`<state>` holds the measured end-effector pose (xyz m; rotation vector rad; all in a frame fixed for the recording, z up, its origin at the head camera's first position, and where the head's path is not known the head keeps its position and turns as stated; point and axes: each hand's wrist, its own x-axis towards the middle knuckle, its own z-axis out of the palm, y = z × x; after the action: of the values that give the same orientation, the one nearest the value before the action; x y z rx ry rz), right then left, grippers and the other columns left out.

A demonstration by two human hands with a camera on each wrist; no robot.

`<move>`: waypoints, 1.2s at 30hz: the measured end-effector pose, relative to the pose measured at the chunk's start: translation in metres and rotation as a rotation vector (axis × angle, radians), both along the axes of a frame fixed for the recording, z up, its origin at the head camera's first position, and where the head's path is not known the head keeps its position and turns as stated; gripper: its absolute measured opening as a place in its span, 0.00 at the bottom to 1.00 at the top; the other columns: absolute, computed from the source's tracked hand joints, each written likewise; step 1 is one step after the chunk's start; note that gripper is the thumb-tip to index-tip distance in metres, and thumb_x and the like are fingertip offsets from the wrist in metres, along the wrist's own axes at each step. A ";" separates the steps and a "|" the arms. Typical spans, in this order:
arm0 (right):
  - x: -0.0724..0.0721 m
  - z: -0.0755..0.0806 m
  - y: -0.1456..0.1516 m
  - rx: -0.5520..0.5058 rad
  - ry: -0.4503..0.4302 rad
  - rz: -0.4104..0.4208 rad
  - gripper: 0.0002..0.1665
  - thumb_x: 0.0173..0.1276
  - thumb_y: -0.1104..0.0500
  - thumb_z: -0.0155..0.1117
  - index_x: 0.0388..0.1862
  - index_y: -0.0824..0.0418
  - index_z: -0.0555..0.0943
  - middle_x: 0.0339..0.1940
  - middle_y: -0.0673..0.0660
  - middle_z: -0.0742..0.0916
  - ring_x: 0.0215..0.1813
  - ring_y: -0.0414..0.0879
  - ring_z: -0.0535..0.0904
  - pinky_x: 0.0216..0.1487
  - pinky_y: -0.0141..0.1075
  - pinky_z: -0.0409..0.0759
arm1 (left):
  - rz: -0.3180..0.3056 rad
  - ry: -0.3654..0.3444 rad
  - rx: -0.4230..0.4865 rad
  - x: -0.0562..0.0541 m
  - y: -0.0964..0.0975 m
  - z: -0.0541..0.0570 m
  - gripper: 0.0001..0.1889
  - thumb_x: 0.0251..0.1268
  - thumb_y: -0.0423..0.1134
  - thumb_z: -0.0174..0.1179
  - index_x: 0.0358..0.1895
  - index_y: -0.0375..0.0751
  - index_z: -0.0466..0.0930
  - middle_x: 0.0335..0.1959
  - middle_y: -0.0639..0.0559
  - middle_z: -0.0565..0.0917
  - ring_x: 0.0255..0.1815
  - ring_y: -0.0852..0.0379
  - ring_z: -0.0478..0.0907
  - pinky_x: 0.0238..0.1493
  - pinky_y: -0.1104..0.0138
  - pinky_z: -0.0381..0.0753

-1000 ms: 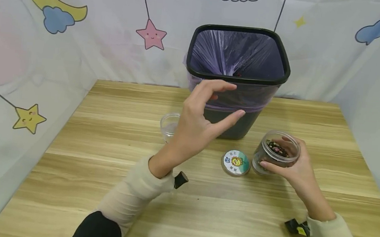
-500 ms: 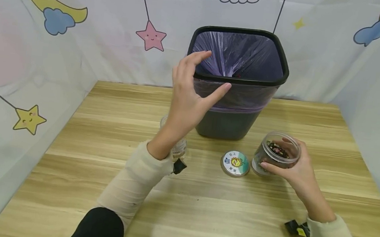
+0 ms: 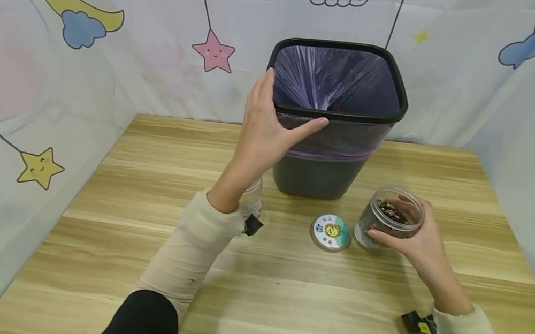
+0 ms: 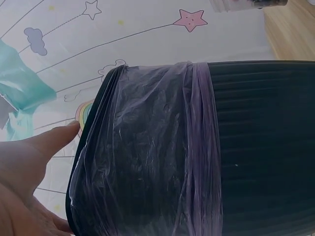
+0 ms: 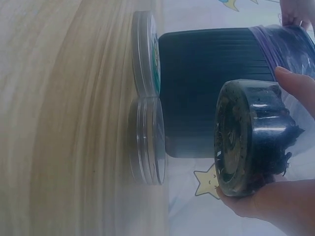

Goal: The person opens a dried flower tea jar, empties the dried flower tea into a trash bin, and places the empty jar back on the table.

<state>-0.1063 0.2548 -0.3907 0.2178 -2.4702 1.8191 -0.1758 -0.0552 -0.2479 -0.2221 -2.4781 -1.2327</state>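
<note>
My left hand is at the left front corner of a black trash bin, its fingers straight along the left side and the thumb stretched across the front at the rim. A purple bag lines the bin and folds down over its outside. My right hand grips a clear jar, which holds dark dried bits with some pink among them. The jar is raised off the table over a clear round lid. Next to that lies a round lid with a sunflower print.
A clear container stands on the wooden table, partly hidden behind my left wrist. White patterned cloth closes in the back and both sides.
My left hand has moved up and left from in front of the bin to its rim at the left corner. The right hand and the jar have barely moved.
</note>
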 end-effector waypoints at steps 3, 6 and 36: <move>-0.001 0.000 0.001 0.015 0.006 -0.002 0.52 0.52 0.71 0.79 0.71 0.59 0.60 0.65 0.56 0.78 0.62 0.36 0.72 0.55 0.21 0.71 | -0.002 -0.050 -0.007 -0.002 -0.001 0.001 0.65 0.49 0.67 0.72 0.81 0.41 0.40 0.82 0.51 0.44 0.80 0.60 0.37 0.76 0.66 0.41; -0.002 0.001 0.002 0.034 0.016 -0.009 0.52 0.52 0.71 0.79 0.71 0.59 0.60 0.65 0.56 0.78 0.62 0.36 0.72 0.55 0.21 0.71 | -0.004 -0.086 -0.016 -0.005 -0.003 0.002 0.67 0.48 0.68 0.71 0.81 0.41 0.37 0.82 0.52 0.40 0.80 0.59 0.36 0.76 0.66 0.41; -0.017 0.029 0.022 0.014 0.091 -0.077 0.51 0.52 0.76 0.76 0.71 0.57 0.61 0.62 0.51 0.78 0.61 0.39 0.73 0.53 0.20 0.72 | 0.062 -0.141 -0.109 -0.018 -0.009 0.005 0.67 0.44 0.77 0.66 0.81 0.44 0.42 0.81 0.54 0.49 0.79 0.61 0.44 0.75 0.64 0.48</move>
<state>-0.1233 0.2766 -0.3614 0.1983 -2.3962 1.7231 -0.1937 -0.0642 -0.2432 -0.0886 -2.6547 -1.1254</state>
